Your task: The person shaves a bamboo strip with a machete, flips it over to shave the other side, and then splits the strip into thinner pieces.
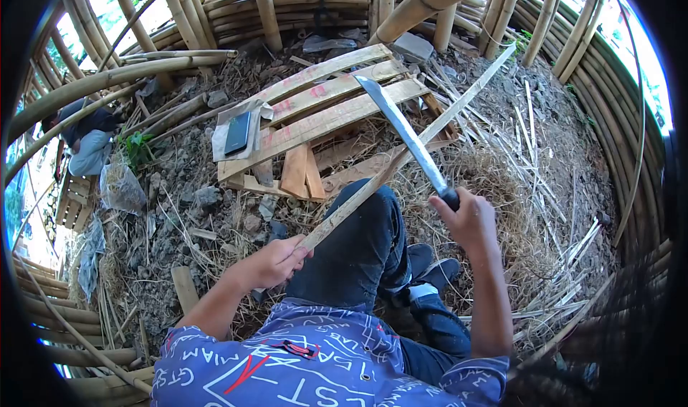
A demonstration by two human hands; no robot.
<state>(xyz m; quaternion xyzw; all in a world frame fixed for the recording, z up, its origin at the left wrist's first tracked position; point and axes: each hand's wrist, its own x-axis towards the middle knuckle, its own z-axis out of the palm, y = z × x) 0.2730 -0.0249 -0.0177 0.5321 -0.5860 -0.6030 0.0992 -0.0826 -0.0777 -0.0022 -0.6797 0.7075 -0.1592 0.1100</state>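
My left hand [276, 262] is closed round the near end of a long split bamboo strip [358, 197]. The strip slants up and to the right across my raised knee, its far end high at the right. In my right hand [469, 220] is the dark handle of a machete [407, 136]. Its long, slightly curved blade points up and left and crosses over the strip in this view. Both hands are above my lap, the right one farther forward.
A slatted wooden pallet [337, 113] lies ahead, with a phone [238, 133] on paper at its left end. Thin bamboo slivers [530, 156] and shavings litter the ground at right. Bamboo fencing surrounds me. Another person [89, 145] crouches at far left.
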